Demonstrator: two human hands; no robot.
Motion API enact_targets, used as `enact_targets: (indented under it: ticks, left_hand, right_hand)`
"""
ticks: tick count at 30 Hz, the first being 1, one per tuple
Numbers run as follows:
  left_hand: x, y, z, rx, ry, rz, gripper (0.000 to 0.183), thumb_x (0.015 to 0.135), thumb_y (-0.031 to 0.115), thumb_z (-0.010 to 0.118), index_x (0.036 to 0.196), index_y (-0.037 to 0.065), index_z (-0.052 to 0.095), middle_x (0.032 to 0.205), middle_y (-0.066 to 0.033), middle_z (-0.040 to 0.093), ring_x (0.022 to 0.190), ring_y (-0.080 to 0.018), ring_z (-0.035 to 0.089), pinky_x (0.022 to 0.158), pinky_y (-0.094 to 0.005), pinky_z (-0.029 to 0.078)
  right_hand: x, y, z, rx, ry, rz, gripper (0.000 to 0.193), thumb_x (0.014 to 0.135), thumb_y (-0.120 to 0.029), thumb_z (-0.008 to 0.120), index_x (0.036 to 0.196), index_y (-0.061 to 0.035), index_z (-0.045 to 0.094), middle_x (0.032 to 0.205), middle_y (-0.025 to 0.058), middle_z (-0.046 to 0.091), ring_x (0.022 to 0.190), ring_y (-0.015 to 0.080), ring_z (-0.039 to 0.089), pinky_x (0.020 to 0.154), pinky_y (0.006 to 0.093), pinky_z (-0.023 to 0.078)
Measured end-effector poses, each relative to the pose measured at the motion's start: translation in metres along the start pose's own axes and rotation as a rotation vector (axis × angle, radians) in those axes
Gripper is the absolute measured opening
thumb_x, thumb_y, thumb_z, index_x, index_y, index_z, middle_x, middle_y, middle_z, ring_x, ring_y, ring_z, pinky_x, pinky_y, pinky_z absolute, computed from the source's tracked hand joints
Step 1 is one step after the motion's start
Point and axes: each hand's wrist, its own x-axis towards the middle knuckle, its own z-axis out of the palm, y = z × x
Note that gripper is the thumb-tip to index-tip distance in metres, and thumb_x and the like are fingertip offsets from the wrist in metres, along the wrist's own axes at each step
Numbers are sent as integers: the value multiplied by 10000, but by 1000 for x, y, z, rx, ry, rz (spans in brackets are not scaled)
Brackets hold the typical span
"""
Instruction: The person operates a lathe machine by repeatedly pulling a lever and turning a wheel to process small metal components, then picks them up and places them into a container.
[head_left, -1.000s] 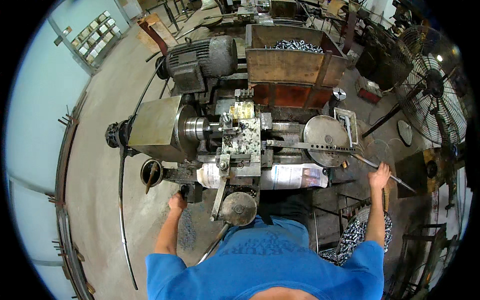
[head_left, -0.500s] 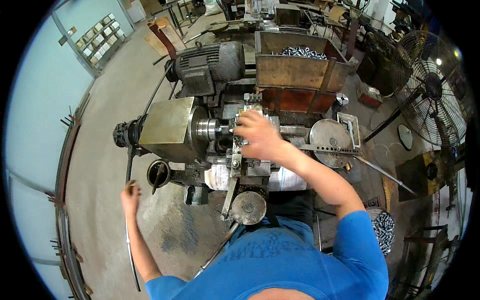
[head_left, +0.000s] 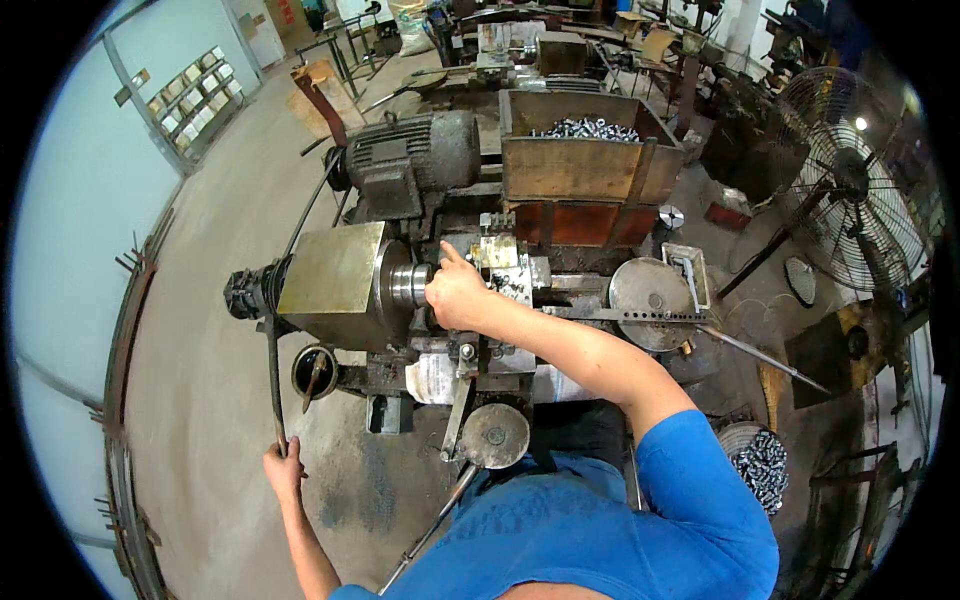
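Dark lever (head_left: pixel 275 380) in curled left hand (head_left: pixel 284 468); right hand (head_left: pixel 458 294) outstretched.

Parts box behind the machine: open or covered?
Open: no lid covers the box, and small shiny metal pieces show inside.

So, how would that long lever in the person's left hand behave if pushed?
The long lever is probably stiff: its slim shaft runs nearly straight to the left hand. It would likely swing rather than come away, since its upper end seems attached near the dark round fitting beside the box-shaped metal housing.
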Motion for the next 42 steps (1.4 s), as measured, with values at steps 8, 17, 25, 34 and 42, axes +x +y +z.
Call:
enact_targets:
  ticks: [8,17,25,34,42]
  left_hand:
    - [40,-16,-5,-512,-536,-108,271,810,115,597,912,-123,515,636,-162,579,512,-253,587,517,-370,529]
    - [62,-70,5,-457,-212,-227,362,784,208,654,962,-62,490,570,-110,508,468,-225,506,493,-372,492]
    - [41,-28,38,-429,-314,-247,342,805,210,651,1022,-31,542,709,-144,571,580,-217,544,578,-345,505]
    - [43,-29,40,-437,-229,-283,313,789,221,654,934,-17,511,607,-101,502,496,-204,488,523,-354,485]
    - [37,-22,14,-405,-310,-42,279,794,259,648,730,32,499,546,-57,487,495,-162,509,467,-308,433]
  right_hand:
    - [-62,134,-74,-2,575,372,372,567,-232,609,884,-44,659,917,192,581,961,316,522,1047,495,221]
    - [-237,146,-52,260,915,452,460,549,-175,630,995,-65,635,1235,182,476,1073,341,488,924,392,399]
    - [-611,114,114,65,193,1759,300,650,-266,610,852,-49,657,829,199,620,826,349,605,736,414,492]
    - [-607,59,229,414,-552,1737,373,673,-282,602,938,-23,646,1033,187,616,973,296,598,838,372,480]
    - [-598,50,248,386,-454,1757,343,736,-304,566,942,-37,627,1030,176,614,937,325,599,807,401,481]
